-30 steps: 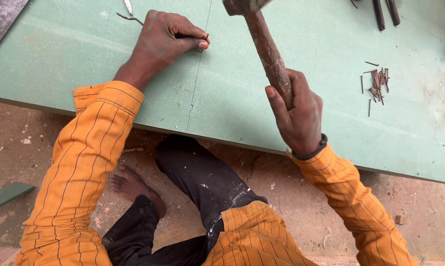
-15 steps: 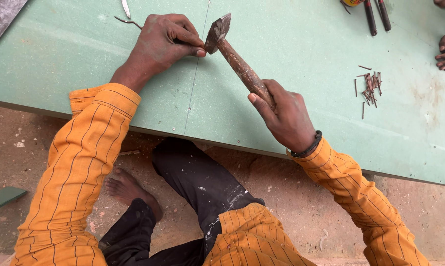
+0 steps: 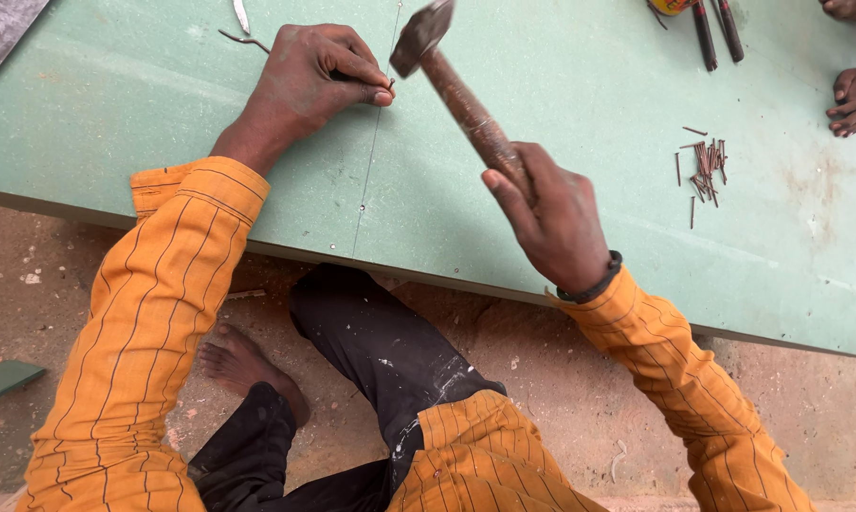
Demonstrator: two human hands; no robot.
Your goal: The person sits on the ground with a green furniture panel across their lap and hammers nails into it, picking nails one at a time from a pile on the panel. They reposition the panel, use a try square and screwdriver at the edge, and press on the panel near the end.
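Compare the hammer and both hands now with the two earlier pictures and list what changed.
The hammer in the right hand swung down from a raised position to the left fingertips half a second ago; its head now sits slightly above them again. The grip on the handle did not change. The left hand stayed pinched at the line on the green board. The pile of nails lies unmoved.

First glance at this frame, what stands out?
The hammer, gripped in the right hand, its head raised just right of the left hand, whose fingertips pinch a small nail on the green board. A loose pile of nails lies to the right.
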